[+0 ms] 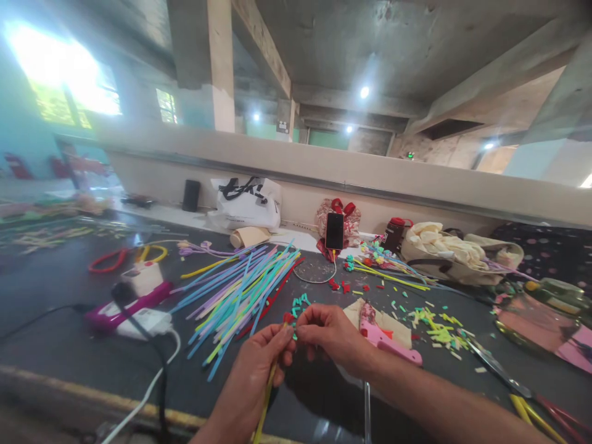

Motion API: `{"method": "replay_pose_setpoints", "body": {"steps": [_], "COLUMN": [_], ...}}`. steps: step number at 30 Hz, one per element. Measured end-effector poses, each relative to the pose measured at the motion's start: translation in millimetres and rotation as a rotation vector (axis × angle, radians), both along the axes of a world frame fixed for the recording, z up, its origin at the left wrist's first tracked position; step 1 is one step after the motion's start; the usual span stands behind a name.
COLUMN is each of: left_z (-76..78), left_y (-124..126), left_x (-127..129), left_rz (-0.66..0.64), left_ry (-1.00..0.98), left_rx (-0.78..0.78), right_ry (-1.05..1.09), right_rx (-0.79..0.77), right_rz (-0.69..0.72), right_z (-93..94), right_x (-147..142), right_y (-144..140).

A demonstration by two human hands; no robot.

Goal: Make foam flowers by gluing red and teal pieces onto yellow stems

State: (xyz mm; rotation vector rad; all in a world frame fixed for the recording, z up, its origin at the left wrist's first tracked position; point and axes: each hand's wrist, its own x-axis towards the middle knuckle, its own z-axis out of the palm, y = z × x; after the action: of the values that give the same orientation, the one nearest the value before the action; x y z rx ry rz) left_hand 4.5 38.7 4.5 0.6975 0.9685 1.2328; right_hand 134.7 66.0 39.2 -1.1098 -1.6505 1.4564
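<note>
- Left hand [261, 365]: thumb and fingers gripping a yellow stick [263, 410], red tip [287, 317] uppermost, above the dark table [203, 394].
- Right hand [340, 338]: fingers bent, just beside the tip; cannot tell whether they pinch anything.
- Teal scraps [301, 301] beyond the hands.
- Pink glue gun [388, 344] behind right forearm.
- Loose pile of coloured sticks [245, 293], left of centre.

The left hand [264, 359] is pinched, thumb uppermost; the right hand [337, 338] curls just beside it, contact hard to judge.
</note>
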Motion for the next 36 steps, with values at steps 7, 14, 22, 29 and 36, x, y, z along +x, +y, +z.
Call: {"method": "replay_pose_setpoints", "body": {"steps": [7,14,22,29,36], "left_z": [-2.2,1.8,1.1,-1.1,-3.8], "left_y": [0.4,0.5,-0.5,2.9,7.6], "left_x": [-3.0,-5.3,-3.7,-6.1,-8.0], "left_rz": [-0.07,-0.119,-0.106,-0.085,-0.024], "left_ry": [-0.054,-0.113,-0.163,-0.166,-0.14], "left_rx": [0.039,0.045,0.05,0.049,0.045], "right_ry": [0.13,0.261,0.269,0.238,0.093], "right_rx": [-0.109,-0.218,-0.28,-0.275,-0.161], "right_rz": [0.082,0.189,0.247,0.255,0.109], "right_z": [-2.9,3.8,-2.1,-4.7,-6.2], "right_x": [1.1,3.1,6.8,4.2,7.8], "right_y": [1.5,3.3,11.6,17.3,18.1]}}
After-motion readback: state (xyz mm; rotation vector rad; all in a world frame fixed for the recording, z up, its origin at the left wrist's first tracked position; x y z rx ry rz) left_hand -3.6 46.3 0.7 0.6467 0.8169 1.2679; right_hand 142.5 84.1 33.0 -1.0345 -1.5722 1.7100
